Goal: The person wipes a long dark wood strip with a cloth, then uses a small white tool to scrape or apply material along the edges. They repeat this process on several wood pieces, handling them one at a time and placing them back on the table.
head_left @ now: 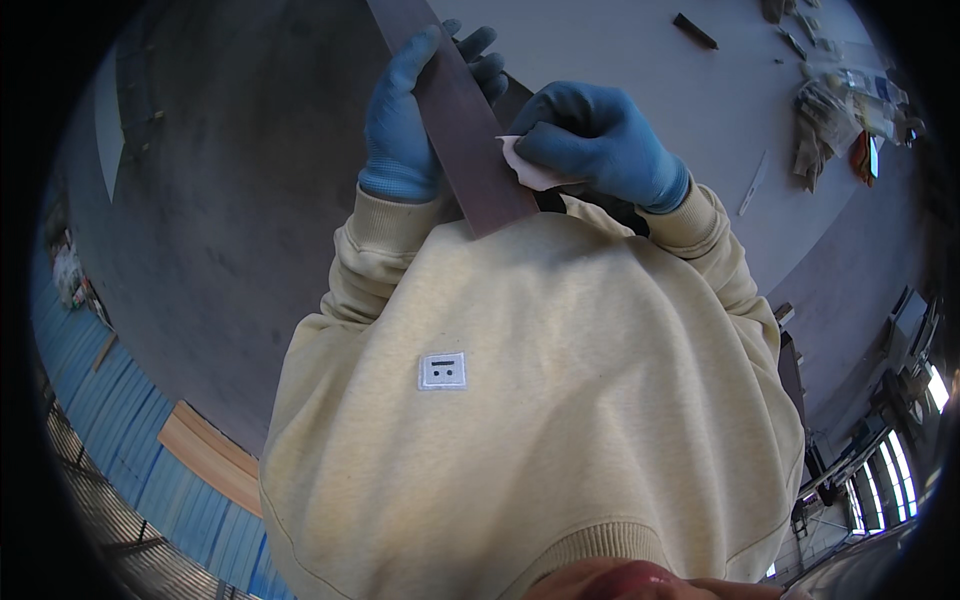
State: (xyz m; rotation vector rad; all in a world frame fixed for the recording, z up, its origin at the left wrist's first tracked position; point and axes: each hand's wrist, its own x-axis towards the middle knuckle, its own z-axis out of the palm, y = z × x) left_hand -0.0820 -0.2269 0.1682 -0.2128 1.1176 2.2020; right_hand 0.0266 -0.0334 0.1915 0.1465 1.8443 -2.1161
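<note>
A long, flat dark brown board (465,130) slants from the top edge of the head view down to my chest. My left hand (400,125), in a blue work glove, grips it from the left side, thumb along the near face and fingertips showing past the far edge. My right hand (605,140), gloved alike, pinches a thin pale piece of paper or cloth (538,174) at the board's right edge, close to its lower end. Whether that piece is sandpaper or a rag cannot be made out.
A pale table (640,50) stretches ahead and to the right. On it lie a small dark strip (696,31), a thin white strip (754,182) and crumpled plastic bags (826,120). Brown wooden planks (210,455) rest on a blue slatted surface (150,400) at lower left.
</note>
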